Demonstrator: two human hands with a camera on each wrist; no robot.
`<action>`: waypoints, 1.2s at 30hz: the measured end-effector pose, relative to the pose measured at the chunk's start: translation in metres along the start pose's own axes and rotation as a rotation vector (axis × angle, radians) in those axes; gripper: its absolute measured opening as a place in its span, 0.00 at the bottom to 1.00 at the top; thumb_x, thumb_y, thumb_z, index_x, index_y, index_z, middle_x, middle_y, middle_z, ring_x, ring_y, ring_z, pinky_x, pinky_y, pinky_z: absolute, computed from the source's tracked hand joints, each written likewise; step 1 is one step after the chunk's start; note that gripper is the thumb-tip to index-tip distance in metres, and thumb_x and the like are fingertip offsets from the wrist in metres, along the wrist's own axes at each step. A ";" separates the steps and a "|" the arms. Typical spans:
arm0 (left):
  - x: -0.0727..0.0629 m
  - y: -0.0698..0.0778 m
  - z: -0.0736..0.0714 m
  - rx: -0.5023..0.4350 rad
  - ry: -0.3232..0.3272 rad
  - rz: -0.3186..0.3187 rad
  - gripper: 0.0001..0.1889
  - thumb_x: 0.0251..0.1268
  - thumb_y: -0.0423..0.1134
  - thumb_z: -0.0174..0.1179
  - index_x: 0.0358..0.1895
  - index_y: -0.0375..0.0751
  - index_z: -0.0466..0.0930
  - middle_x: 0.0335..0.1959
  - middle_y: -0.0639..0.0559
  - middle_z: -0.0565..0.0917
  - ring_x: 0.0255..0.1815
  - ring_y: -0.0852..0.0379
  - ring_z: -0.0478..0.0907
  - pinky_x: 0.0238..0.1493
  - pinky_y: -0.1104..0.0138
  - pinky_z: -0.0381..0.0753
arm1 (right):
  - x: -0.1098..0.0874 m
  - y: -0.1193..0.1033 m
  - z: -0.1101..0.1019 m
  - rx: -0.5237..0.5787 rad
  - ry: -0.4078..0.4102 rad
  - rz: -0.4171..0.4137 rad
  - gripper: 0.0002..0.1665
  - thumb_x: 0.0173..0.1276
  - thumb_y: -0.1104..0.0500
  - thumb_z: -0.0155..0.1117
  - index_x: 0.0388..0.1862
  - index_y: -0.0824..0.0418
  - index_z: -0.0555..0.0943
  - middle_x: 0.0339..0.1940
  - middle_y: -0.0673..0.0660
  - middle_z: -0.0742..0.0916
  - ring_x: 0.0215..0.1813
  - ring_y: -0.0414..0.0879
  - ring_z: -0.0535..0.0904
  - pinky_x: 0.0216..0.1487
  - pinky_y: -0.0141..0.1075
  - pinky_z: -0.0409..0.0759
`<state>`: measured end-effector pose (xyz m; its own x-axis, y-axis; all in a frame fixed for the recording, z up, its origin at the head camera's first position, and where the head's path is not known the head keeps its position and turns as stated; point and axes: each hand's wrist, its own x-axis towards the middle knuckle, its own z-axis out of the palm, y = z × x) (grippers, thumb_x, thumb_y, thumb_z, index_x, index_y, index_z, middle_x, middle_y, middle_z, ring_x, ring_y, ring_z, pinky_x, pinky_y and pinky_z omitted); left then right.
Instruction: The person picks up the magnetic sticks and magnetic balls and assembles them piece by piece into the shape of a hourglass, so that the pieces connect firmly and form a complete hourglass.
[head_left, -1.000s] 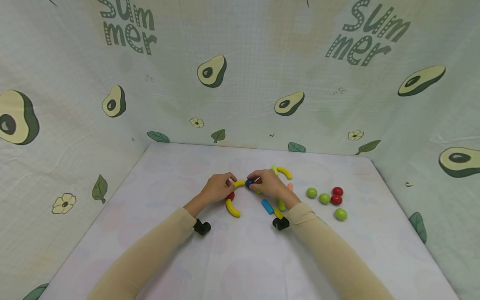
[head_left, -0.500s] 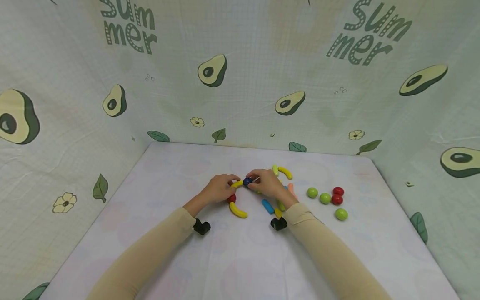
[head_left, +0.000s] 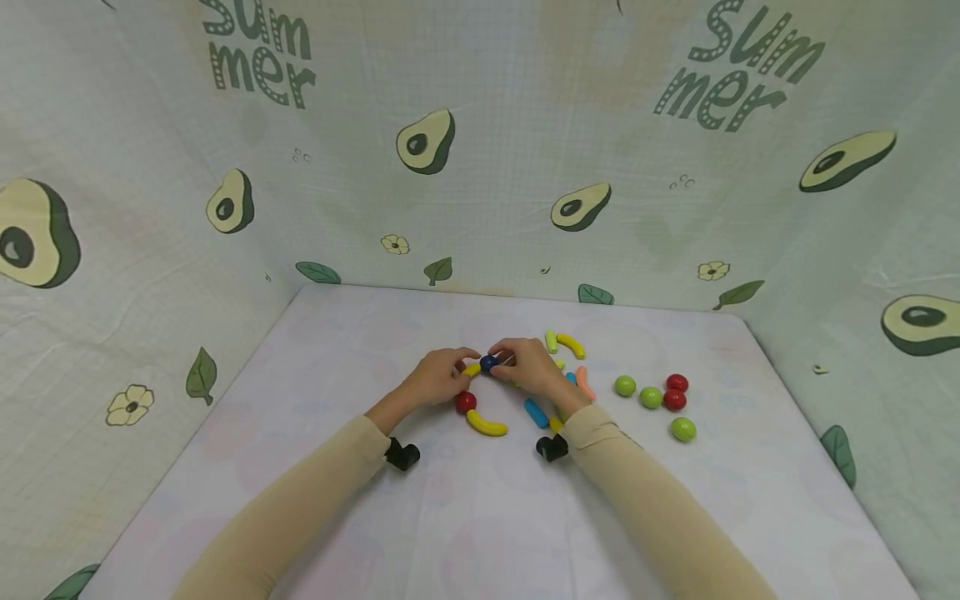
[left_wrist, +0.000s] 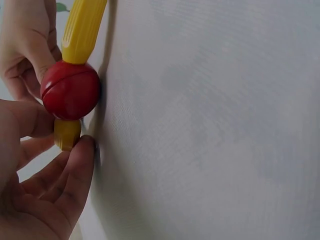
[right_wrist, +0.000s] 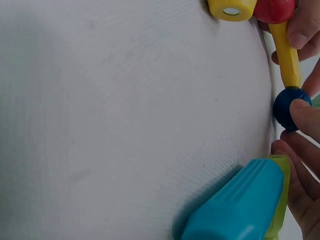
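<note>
My left hand (head_left: 438, 377) pinches a short curved yellow rod (right_wrist: 287, 55) between thumb and fingers. A red ball (left_wrist: 71, 91) joins that rod to a second curved yellow rod (head_left: 487, 424), whose free end shows a pale round disc in the right wrist view. At the other end of the held rod sits a dark blue ball (right_wrist: 286, 107), gripped by the thumb and fingers of my right hand (head_left: 528, 367). Rods and balls form one bent chain on the table. A blue rod (right_wrist: 240, 200) and a green rod (right_wrist: 280, 200) lie beside my right fingers.
Green balls (head_left: 651, 397) and red balls (head_left: 675, 400) lie on the right. Behind my right hand are a pale green rod (head_left: 551, 341), a curved yellow rod (head_left: 572, 346) and a pink rod (head_left: 585, 383). Patterned cloth (head_left: 495, 250) hangs around the table.
The blue ball has moved left with my right hand. The red ball shifts slightly nearer, and the near yellow rod has swung to the right. My left hand stays almost in place.
</note>
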<state>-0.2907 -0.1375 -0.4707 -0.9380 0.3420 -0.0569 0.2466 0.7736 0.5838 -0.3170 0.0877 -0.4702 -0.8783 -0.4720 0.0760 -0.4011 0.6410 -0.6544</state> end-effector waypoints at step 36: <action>-0.002 0.014 0.000 0.143 -0.029 -0.047 0.27 0.73 0.36 0.60 0.74 0.54 0.76 0.52 0.46 0.86 0.46 0.50 0.80 0.53 0.54 0.85 | -0.035 0.083 -0.084 -0.129 0.088 0.334 0.23 0.78 0.58 0.65 0.68 0.65 0.81 0.57 0.68 0.85 0.53 0.60 0.80 0.57 0.51 0.82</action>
<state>-0.2857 -0.1269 -0.4624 -0.9424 0.3171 -0.1060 0.2366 0.8565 0.4588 -0.3409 0.2079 -0.4639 -0.9831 -0.1736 -0.0578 -0.1130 0.8245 -0.5544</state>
